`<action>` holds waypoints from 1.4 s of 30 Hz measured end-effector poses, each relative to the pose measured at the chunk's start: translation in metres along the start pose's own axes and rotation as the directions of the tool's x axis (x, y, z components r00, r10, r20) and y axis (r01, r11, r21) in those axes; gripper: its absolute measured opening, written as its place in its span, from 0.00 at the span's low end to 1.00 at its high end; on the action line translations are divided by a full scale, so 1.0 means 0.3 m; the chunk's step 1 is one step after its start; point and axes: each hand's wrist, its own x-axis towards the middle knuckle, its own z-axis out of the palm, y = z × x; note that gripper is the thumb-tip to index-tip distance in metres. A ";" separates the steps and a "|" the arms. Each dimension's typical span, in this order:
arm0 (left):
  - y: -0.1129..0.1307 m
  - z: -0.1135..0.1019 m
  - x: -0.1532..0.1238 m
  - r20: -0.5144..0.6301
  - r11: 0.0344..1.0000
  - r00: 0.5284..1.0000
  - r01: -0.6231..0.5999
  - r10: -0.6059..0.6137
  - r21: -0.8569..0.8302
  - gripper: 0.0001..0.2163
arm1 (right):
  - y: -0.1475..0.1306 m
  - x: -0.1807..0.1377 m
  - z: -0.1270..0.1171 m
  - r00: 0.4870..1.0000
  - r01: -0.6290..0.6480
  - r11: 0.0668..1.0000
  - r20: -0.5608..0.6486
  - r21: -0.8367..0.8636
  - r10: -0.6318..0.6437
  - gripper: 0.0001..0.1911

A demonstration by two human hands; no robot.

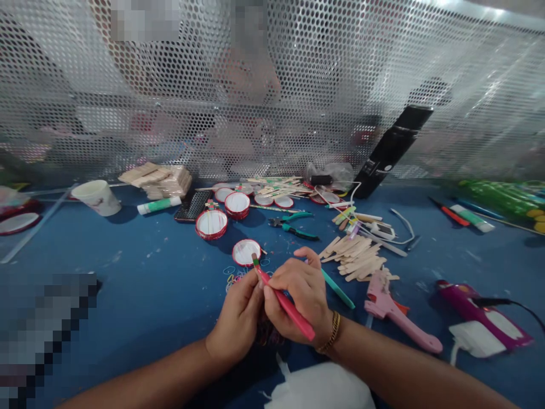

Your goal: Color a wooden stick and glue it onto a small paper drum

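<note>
My right hand [300, 295] is closed around a red stick [287, 305] that points up and left, with a green and brown tip near a small white round lid [246, 251]. My left hand [238, 315] is closed beside it, fingers pressed against the stick and a dark bundle of small bands [268, 335] between both hands. A gold bracelet [333, 332] sits on my right wrist. A teal stick [338, 289] lies just right of my right hand. Loose coloured rubber bands [232, 275] lie on the blue table in front of my left hand.
A pile of wooden sticks [357, 258], a pink glue gun [392, 309], teal pliers [293, 224], red-rimmed lids [212, 223], a paper cup [97, 197], a black bottle [394, 149] and a purple device [481, 318] lie on the table. A perforated metal screen [383, 74] stands behind; people sit beyond it.
</note>
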 end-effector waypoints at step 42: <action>-0.007 0.001 -0.006 -0.015 1.000 1.000 0.004 -0.004 0.011 0.16 | -0.004 0.005 -0.006 1.000 0.019 0.999 0.011 -0.039 -0.018 0.08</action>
